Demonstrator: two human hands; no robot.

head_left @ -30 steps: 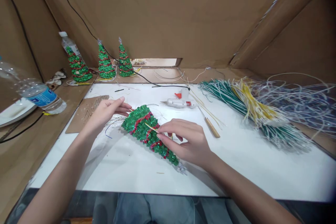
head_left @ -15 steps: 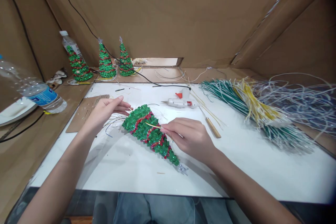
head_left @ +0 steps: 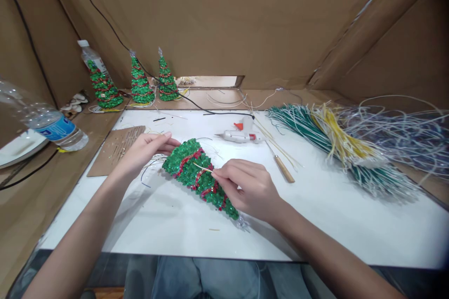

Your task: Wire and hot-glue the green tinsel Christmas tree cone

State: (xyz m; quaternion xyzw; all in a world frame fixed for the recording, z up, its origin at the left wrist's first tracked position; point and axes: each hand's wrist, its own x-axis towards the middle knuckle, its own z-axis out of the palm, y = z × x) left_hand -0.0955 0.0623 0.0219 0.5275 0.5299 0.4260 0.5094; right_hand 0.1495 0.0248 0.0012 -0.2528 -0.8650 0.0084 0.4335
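A small Christmas tree [head_left: 196, 170], made of glossy green beads with a red garland and a clear star tip, lies slanted on the white tabletop, base toward the left. My left hand [head_left: 150, 147] reaches to that base with stretched fingers, its fingertips against the rim and partly hidden. Thin wires stick out beneath it. Between thumb and forefinger, my right hand [head_left: 245, 187] pinches a thin yellowish strand [head_left: 201, 167], whose far end meets the tree's beaded side about halfway along.
A glue gun [head_left: 240, 134] and wooden-handled awl [head_left: 284, 169] lie beyond my right hand. Green, yellow and clear wire bundles [head_left: 351, 149] cover the right side. Several finished trees [head_left: 141, 84] stand at the back left, near water bottles [head_left: 58, 128] and cardboard [head_left: 112, 149].
My left fingers have shifted slightly right, onto the tree's base. The right hand has moved a little left along the strand, closer to the tree. The view has shifted slightly.
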